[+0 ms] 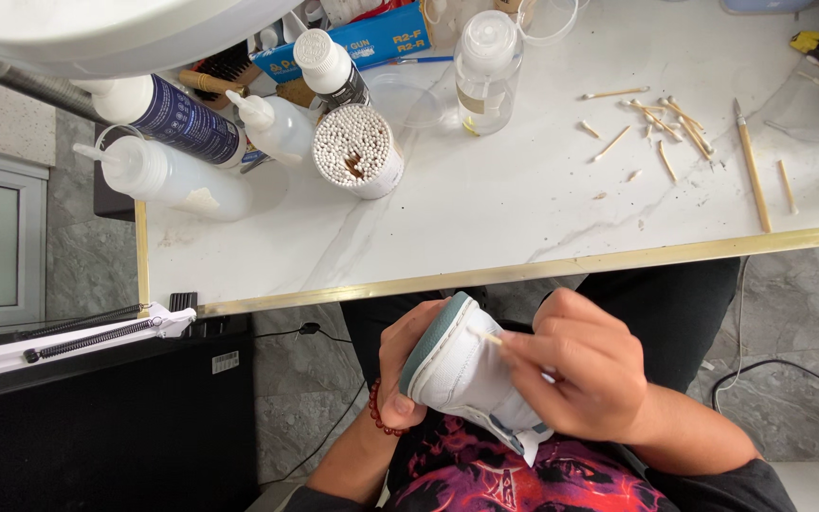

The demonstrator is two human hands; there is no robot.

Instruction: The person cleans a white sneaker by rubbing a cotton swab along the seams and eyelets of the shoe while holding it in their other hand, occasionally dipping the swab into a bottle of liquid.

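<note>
Head view: white sneaker (462,374) between left hand (400,365) and swab-holding right hand (585,379).

The white marble-look worktop (485,204) has a gold front edge. At its back left lie two squeeze bottles (168,175), a dark-labelled spray can (177,118) and an open tub of cotton swabs (357,150). A clear bottle (485,71) stands mid-back. Used swab sticks (661,118) lie scattered right, beside a long wooden stick (753,171).
</note>
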